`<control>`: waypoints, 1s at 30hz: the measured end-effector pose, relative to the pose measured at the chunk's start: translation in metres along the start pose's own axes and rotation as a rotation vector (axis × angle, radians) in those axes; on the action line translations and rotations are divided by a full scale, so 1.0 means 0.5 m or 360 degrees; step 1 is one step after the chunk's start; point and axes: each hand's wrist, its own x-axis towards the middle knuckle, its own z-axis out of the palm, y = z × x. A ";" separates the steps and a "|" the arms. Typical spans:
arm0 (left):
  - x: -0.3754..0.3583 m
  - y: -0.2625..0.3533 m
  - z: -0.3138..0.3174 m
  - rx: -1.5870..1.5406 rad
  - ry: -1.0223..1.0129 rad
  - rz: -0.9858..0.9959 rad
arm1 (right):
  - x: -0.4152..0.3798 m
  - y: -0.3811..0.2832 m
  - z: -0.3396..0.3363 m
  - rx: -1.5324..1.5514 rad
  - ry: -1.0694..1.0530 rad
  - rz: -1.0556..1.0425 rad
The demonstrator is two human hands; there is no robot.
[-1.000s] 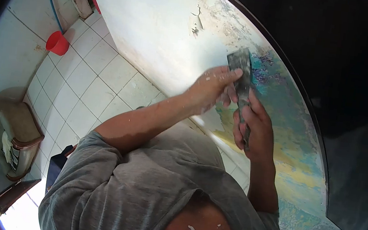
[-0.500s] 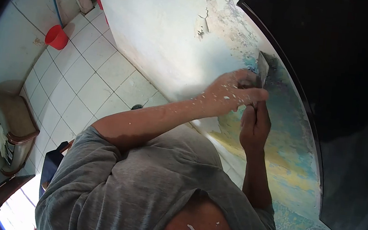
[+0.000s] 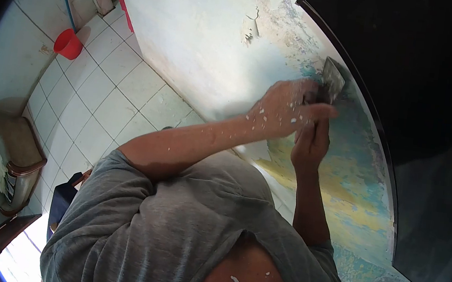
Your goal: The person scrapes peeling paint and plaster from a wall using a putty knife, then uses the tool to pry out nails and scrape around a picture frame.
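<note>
A scraper with a flat metal blade (image 3: 333, 77) is in my hands, its blade against the wall (image 3: 344, 177) or very near it, by the edge of a dark panel. My left hand (image 3: 288, 109), speckled with white paint flakes, is closed round the handle just below the blade. Lower down, my right hand (image 3: 311, 144) is closed at the handle's end; most of the handle is hidden by fingers. Around them the wall shows patchy blue, green and yellow old paint, with white paint to the left.
The large black glossy panel (image 3: 433, 136) borders the scraped area on the right. A loose paint curl (image 3: 251, 28) hangs from the wall. Pale floor tiles (image 3: 112, 111) lie left, with a red bucket (image 3: 68, 44) and a brown upholstered chair (image 3: 17, 142).
The scraper blade has shifted slightly right and turned, showing more of its flat face. My left hand has moved a little up and right with it; my right hand has risen slightly.
</note>
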 end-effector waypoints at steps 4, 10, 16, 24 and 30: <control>-0.001 -0.086 0.005 -0.0056 -0.0066 -0.0309 | -0.018 0.050 0.026 -0.0194 -0.0076 0.0099; 0.005 -0.020 -0.007 0.0087 0.0011 -0.0048 | -0.013 0.023 0.014 -0.0126 -0.0086 0.0000; -0.006 -0.079 0.010 0.0027 -0.0008 -0.0004 | 0.005 0.020 0.021 -0.0332 -0.0095 -0.0241; 0.002 -0.066 0.025 0.0162 -0.0059 0.0148 | 0.009 -0.004 -0.009 -0.0369 -0.0219 -0.0127; -0.006 -0.049 0.028 -0.0085 -0.0062 0.0005 | 0.003 -0.010 -0.016 -0.0332 -0.0052 -0.0211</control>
